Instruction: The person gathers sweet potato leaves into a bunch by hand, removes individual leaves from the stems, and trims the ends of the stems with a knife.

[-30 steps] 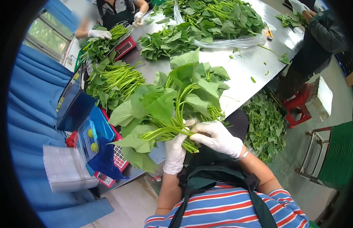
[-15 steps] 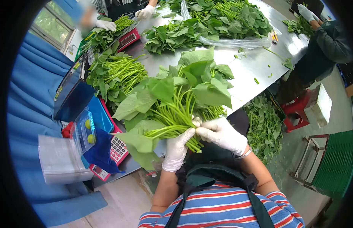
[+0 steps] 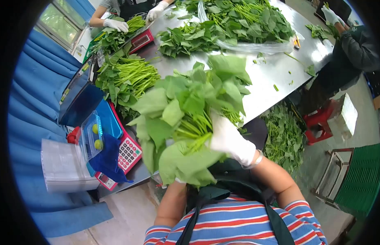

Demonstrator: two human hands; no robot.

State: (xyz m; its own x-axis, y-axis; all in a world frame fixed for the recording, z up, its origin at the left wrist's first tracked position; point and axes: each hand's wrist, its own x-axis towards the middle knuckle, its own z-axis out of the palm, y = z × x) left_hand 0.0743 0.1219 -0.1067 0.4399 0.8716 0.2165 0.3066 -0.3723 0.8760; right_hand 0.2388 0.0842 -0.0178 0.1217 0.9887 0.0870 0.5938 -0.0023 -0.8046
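Note:
A bunch of leafy greens (image 3: 194, 128), with broad leaves and pale green stems, is in front of my body above the table's near edge. My right hand (image 3: 231, 141), in a white glove, is closed around the stems from the right side. Only a sliver of white glove shows of my left hand (image 3: 179, 180); large leaves cover its fingers below the bunch. Beyond, to the left, a pile of the same greens (image 3: 130, 77) lies with its stems together.
A metal table (image 3: 267, 73) carries a large heap of greens (image 3: 239, 24). At left stand a pink scale (image 3: 130, 153), a blue cloth (image 3: 108, 159) and a clear plastic box (image 3: 92, 134). Two people work across the table and at right. More greens (image 3: 282, 134) lie below, near a red stool (image 3: 318, 124).
The bunch has turned and tipped, with its leaves now over my left hand. My right hand has gone from fingertips at the stem ends to a grip around the stems.

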